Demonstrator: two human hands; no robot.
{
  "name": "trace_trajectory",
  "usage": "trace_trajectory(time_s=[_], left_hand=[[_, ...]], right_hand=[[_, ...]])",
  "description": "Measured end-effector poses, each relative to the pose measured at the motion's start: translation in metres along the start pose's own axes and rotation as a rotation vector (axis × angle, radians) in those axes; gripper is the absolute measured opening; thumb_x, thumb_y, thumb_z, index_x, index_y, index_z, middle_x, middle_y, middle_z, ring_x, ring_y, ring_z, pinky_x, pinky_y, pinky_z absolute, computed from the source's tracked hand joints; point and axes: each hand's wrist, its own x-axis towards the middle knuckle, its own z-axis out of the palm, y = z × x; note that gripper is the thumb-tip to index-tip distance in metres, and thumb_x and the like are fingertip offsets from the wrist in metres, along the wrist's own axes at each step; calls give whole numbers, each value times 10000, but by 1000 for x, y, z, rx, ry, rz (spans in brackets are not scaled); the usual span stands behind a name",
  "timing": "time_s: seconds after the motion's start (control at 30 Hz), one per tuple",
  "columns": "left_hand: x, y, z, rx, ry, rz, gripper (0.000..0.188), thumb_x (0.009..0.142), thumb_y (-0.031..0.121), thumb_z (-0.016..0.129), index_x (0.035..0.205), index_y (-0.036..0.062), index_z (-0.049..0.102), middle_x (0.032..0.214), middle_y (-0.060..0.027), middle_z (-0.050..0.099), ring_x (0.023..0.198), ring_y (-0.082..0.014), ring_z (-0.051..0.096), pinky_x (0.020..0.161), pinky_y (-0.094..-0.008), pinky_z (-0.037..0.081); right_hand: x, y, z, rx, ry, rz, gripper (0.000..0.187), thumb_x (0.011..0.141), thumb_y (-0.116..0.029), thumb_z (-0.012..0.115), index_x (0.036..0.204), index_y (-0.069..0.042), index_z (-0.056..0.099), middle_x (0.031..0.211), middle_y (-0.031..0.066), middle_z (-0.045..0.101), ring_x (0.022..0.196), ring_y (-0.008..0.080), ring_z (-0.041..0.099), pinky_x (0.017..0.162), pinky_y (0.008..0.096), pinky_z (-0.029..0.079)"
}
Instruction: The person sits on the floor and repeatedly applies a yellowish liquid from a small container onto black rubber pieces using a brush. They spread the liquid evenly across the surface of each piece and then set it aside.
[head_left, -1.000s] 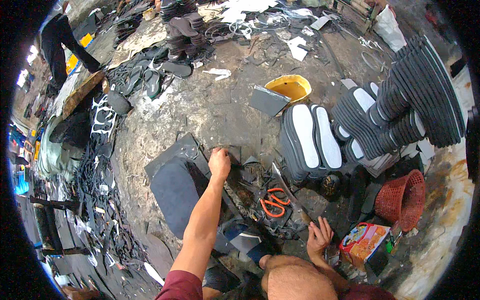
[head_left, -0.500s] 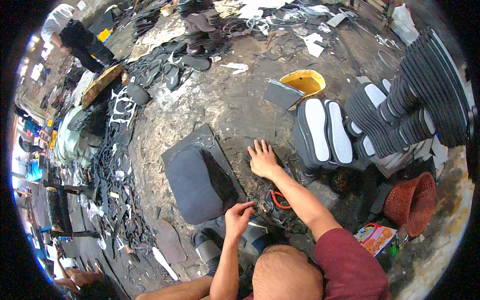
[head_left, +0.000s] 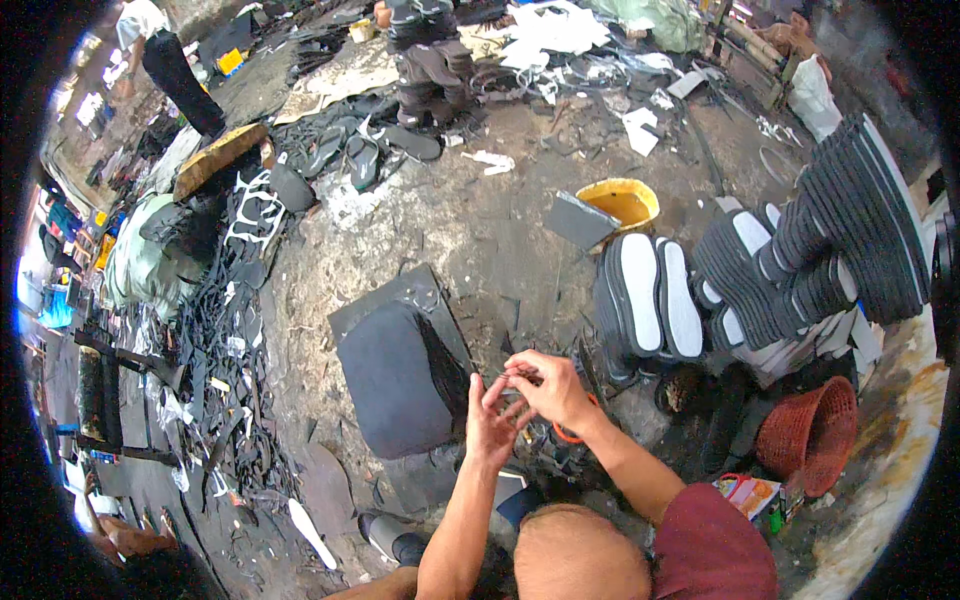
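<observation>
My two hands meet just right of a thick stack of black sheets [head_left: 395, 380], which rests on a dark flat board [head_left: 432, 290] on the ground. My left hand [head_left: 490, 428] is open, palm turned up and fingers apart. Over its fingertips, my right hand [head_left: 556, 388] is closed in a pinch. Whatever lies between the pinching fingers, if anything, is too small to make out. An orange loop-shaped handle [head_left: 568, 434] shows partly behind my right wrist.
Stacked black soles with white tops [head_left: 637, 290] stand to the right, near a red woven basket [head_left: 810, 435]. Farther off is a yellow container [head_left: 632, 203] with a grey block [head_left: 580, 220] against it. Black scraps [head_left: 225, 400] cover the left. Another person [head_left: 175, 75] stands far left.
My right hand has come back from the ground toward me and met my left hand. The left has turned palm up, its fingers spreading. The view has shifted slightly.
</observation>
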Motion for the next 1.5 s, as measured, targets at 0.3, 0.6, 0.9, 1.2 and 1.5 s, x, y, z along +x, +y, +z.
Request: trace_trajectory(time_s=[0.3, 0.6, 0.9, 1.2, 1.5], left_hand=[[7, 113, 10, 371, -221, 101, 269, 953, 138, 736, 1194, 27, 692, 992, -22, 728, 847, -156, 689, 813, -305, 556], [-62, 450, 25, -168, 30, 937, 1004, 906, 432, 776, 1657, 214, 146, 1684, -283, 41, 1496, -510, 281, 1098, -649, 430], [39, 267, -38, 884, 240, 1051, 314, 983, 96, 679, 1280, -5, 657, 1134, -95, 727, 974, -164, 685, 910, -325, 552], [72, 165, -40, 1457, 202, 1305, 277, 872, 43, 757, 1147, 32, 726, 1225, -160, 722, 1161, -322, 678, 1020, -406, 514], [89, 179, -6, 1511, 37, 1283, 298, 863, 16, 759, 1158, 43, 727, 1274, -168, 708, 1197, -322, 671, 1039, -406, 501]], right_hand=[[-2, -81, -10, 120, -164, -107, 861, 827, -204, 865, 1544, -73, 407, 1415, 152, 635, 1250, 264, 657, 1045, 404, 529], [-7, -10, -13, 81, 204, 184, 457, 925, -132, 751, 1349, -16, 626, 1131, 150, 762, 1005, 219, 744, 909, 347, 576], [181, 192, -43, -181, 973, 530, 1042, 810, -230, 844, 1588, 66, 217, 1614, 291, 329, 1507, 399, 321, 1245, 457, 243], [212, 196, -49, -214, 1009, 535, 989, 817, -219, 827, 1576, 42, 250, 1543, 277, 409, 1432, 392, 411, 1189, 475, 322], [242, 233, -49, -246, 953, 547, 878, 829, -181, 799, 1529, 35, 315, 1491, 237, 460, 1376, 362, 457, 1155, 457, 359]])
